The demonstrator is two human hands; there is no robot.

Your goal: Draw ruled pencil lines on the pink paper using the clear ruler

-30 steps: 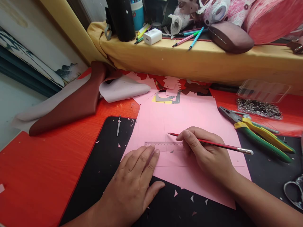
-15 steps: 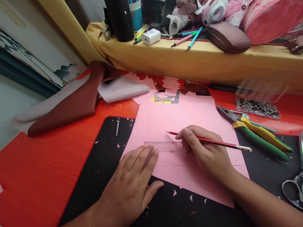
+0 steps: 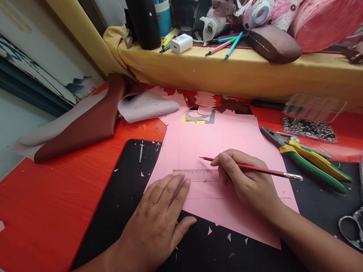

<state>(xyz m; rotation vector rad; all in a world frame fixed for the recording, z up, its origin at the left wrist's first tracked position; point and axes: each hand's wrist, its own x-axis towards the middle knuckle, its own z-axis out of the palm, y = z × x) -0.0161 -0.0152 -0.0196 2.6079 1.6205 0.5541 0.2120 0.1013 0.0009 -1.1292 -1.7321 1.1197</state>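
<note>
In the head view, slipping of the clear ruler (image 3: 208, 174) seems the main risk: it is pinned on the pink sheet (image 3: 227, 138) near one end only, by a few fingertips, so it could be swivelled by pressure along its edge. The sheet might also be shifted by the right wrist, or unseated by loose scraps (image 3: 210, 231) on the black mat (image 3: 119, 223). The left hand (image 3: 159, 215) is spread flat, nothing gripped. By the right hand (image 3: 246, 181) a red-and-black pencil (image 3: 272, 172) is pinched, its tip just beyond the ruler; whether the sheet is touched cannot be told.
</note>
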